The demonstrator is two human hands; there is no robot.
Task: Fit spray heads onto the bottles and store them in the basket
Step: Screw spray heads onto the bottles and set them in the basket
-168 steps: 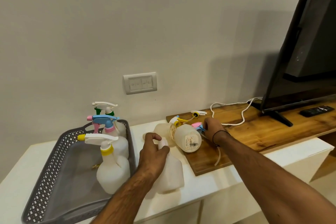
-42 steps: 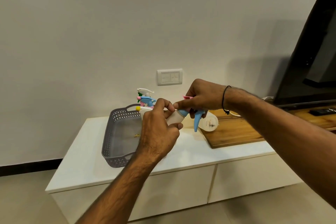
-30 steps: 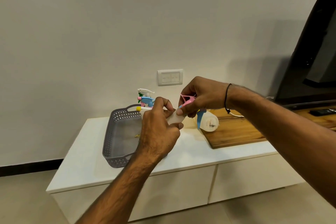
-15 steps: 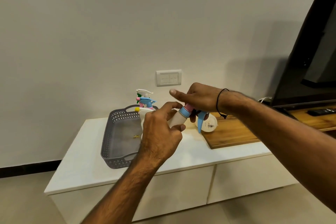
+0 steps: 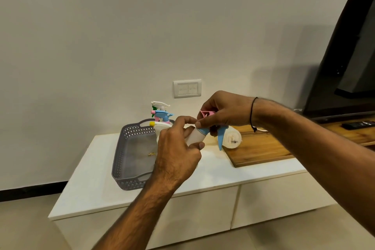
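Held above the bench at the basket's (image 5: pixel 129 140) three o'clock, the bottle (image 5: pixel 195 138) looks empty, light and slick; left hand (image 5: pixel 176 156) grips its body, right hand (image 5: pixel 225 113) pinches the spray head (image 5: pixel 211 126), probably twisting.

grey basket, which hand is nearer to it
Left. The left hand holds the bottle just at the basket's right rim; the right hand grips the spray head further right.

White cabinet (image 5: pixel 97 170) carries grey basket (image 5: pixel 129 134) and wooden board (image 5: pixel 261 148)
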